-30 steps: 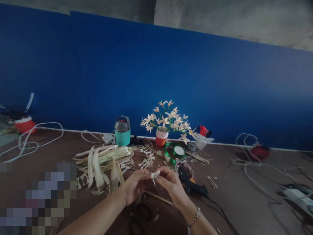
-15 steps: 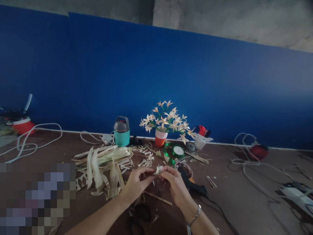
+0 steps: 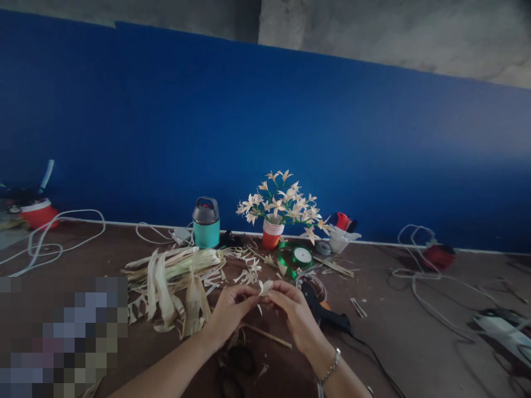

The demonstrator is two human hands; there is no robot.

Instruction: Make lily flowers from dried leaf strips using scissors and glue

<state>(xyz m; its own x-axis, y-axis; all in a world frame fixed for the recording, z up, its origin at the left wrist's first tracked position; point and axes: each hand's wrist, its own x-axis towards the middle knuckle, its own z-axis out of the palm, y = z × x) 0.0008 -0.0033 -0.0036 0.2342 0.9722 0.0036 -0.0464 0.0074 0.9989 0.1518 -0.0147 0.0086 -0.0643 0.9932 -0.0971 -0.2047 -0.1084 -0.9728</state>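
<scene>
Between my fingertips is a small pale piece of corn husk (image 3: 265,287), with curled petal-like strips. My left hand (image 3: 234,309) pinches it from the left, thumb against fingers. From the other side my right hand (image 3: 292,312), with a bracelet on its wrist, grips it too. A thin stick (image 3: 269,336) lies on the table below my hands, and dark scissors (image 3: 238,362) rest nearer to me. Just right of my right hand is a black glue gun (image 3: 332,318) with its cord. Loose husk flowers (image 3: 251,271) lie beyond my fingers.
A heap of dried husks (image 3: 174,271) spreads at left on the brown table (image 3: 398,342). Farther back stand a teal flask (image 3: 206,232), red cups (image 3: 272,237) holding husk flowers, and a green ribbon spool (image 3: 302,256). White cables (image 3: 418,276) loop at right; the blue panel (image 3: 249,121) closes the back.
The husk piece has turned slightly between my fingers, and its strips now stand more upright. Both hands have drawn a little closer together; everything else stays put.
</scene>
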